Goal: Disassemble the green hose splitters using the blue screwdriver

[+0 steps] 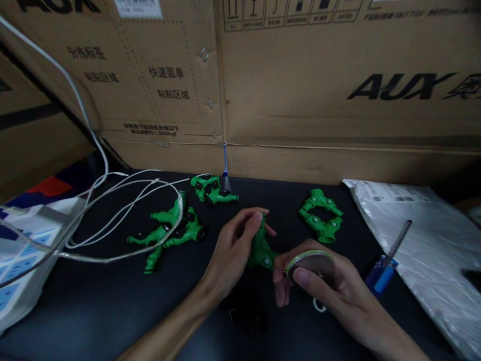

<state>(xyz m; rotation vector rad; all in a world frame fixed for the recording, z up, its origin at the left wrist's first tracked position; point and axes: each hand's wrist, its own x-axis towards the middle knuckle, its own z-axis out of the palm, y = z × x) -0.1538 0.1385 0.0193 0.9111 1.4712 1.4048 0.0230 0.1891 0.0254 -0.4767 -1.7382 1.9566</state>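
Left hand (235,240) pinches the upper end of a green connector (261,250), thumb and fingers clamped on it; connector is in front of the person, between the two hands, over the black table (86,311); pinching at one end probably steadies it and leaves its lower right end free for the other hand; right hand (326,286) grips a round disc (311,263) with a bright rim, thumb over its face, fingers curled behind; fingertips sit right by the connector's lower end, cannot tell if they press on it; the disc looks tucked back in the palm, maybe so those fingertips can do other work; white ring (319,305) shows just below the right hand, cannot tell if it hangs or lies.

Left green cluster (171,216) lies under a loop of white cable (108,259); rear green cluster (214,193) sits near the cardboard box (285,90); right green pair (323,234) lies nose to nose in a loop; these seem set outward to leave working room in the middle; screwdriver (383,273) lies partly on the silver bag (421,255), handle toward the person, likely for easy right-hand reach; dark patch below the left wrist is too dim to identify.
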